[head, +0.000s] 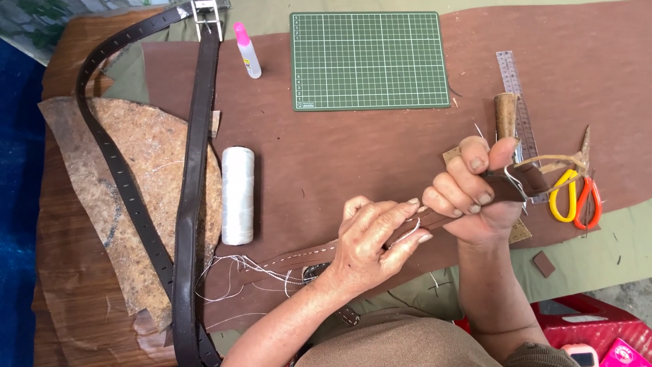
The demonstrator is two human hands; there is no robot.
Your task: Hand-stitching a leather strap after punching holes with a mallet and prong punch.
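We see the right hand (pixel 475 187) closed tight on the brown leather strap (pixel 319 255) near the table's right edge, w/ left hand (pixel 370 238) pinching white thread (pixel 231 272) beside it

A single head-worn camera looks almost straight down on the bench (pixel 339 156) from close above. The person's forearms come in from the bottom edge, so the far side of the bench lies along the top of the frame. The left hand (pixel 370 234) and right hand (pixel 475 190) sit right of centre, in the lower half, large and near the lens. A green cutting mat (pixel 370 60) marks the upper centre; a red crate (pixel 598 326) cuts the lower right corner.
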